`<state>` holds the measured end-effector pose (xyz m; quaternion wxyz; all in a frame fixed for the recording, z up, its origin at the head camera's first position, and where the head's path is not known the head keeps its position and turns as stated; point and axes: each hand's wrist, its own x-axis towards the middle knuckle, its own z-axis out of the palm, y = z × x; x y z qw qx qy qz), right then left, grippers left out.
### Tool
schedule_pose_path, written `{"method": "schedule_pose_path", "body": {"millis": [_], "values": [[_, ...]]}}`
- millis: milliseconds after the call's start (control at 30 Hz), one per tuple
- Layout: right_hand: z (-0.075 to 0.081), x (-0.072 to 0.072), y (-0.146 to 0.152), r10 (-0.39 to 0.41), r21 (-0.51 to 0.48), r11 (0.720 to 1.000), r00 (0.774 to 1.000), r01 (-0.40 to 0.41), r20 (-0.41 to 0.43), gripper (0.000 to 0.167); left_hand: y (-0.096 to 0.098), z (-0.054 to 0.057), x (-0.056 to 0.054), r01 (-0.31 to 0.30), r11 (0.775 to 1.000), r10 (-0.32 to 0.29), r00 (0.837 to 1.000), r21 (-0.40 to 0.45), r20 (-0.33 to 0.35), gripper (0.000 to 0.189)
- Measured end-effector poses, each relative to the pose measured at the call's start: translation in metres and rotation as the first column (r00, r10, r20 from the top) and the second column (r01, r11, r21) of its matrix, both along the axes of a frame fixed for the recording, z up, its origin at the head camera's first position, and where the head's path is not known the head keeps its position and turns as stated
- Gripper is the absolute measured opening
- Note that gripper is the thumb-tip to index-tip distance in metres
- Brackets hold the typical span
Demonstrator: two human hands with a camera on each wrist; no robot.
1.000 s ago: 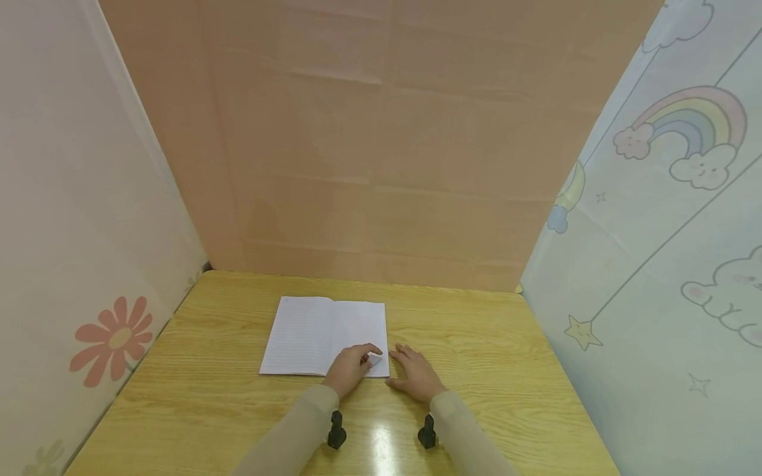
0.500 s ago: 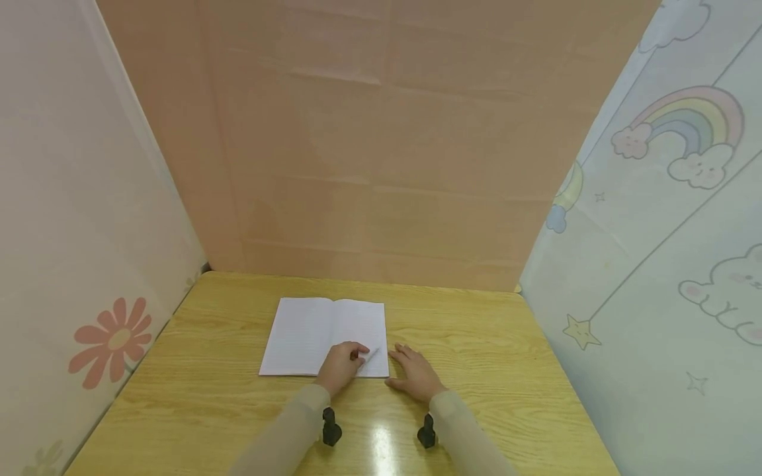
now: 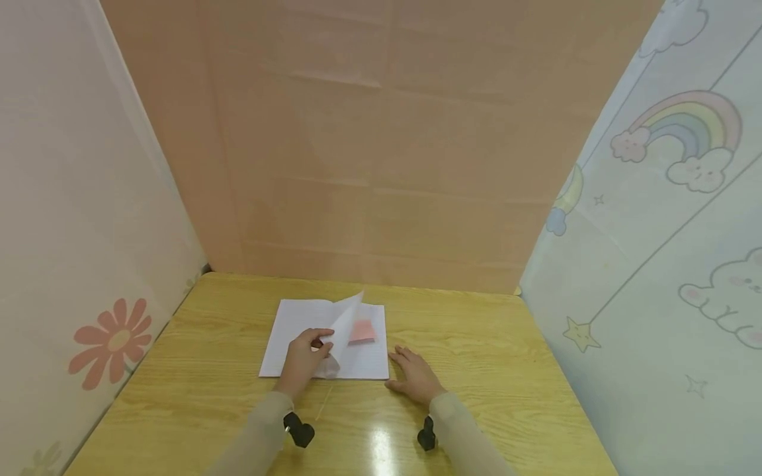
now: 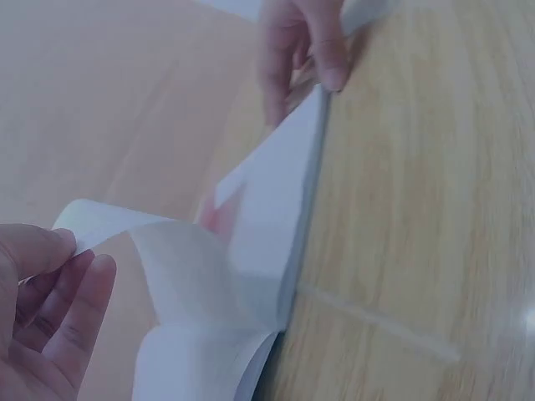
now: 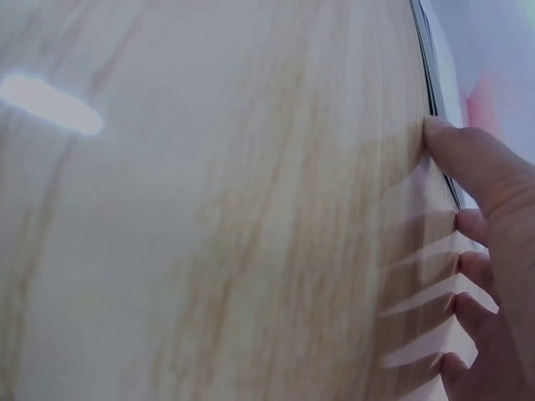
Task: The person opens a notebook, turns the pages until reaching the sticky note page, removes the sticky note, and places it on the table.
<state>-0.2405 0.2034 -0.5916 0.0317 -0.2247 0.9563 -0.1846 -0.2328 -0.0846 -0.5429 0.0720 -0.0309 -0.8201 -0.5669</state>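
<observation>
An open lined notebook (image 3: 294, 324) lies on the table. My left hand (image 3: 303, 360) pinches a page (image 3: 345, 324) between thumb and fingers; in the left wrist view the raised page (image 4: 184, 259) curls over from the spine. Under the lifted page, a pink paper square (image 3: 362, 332), like a sticky note, shows on the right-hand page. My right hand (image 3: 415, 375) rests at the notebook's right edge, fingers spread and relaxed. In the right wrist view its thumb (image 5: 481, 163) touches the notebook's edge while the fingertips meet the table.
The yellow wood-grain table (image 3: 488, 377) reaches back to an orange-brown sheet (image 3: 369, 165). Patterned white sheets stand at the left (image 3: 89, 198) and right (image 3: 643, 264). A thin pale streak (image 3: 324, 403) lies on the table below the notebook.
My left hand has moved leftward, lifting the page from its lower right corner toward the spine. The pink square has come into view. The right hand stays where it was.
</observation>
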Motion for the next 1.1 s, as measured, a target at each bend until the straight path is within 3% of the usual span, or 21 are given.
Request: {"method": "schedule_pose_path", "body": {"millis": [167, 467, 767, 1100], "values": [[0.003, 0.002, 0.001, 0.007, 0.001, 1.0, 1.0, -0.007, -0.002, 0.069, -0.024, 0.007, 0.01, -0.066, 0.996, 0.066, 0.998, 0.061, 0.0, 0.029], [0.004, 0.002, 0.002, 0.004, -0.003, 1.0, 1.0, -0.004, 0.019, 0.069, -0.058, 0.007, 0.024, -0.17, 0.984, 0.166, 0.984, 0.046, 0.066, 0.031], [0.003, 0.001, 0.002, 0.009, 0.002, 1.0, 1.0, -0.009, 0.013, 0.069, -0.085, -0.016, 0.025, -0.213, 0.977, 0.212, 0.969, -0.012, 0.129, 0.032], [0.003, 0.0, 0.002, 0.006, 0.009, 1.0, 1.0, -0.006, 0.015, 0.07, -0.103, -0.033, 0.024, -0.185, 0.958, 0.225, 0.959, -0.22, 0.171, 0.025]]}}
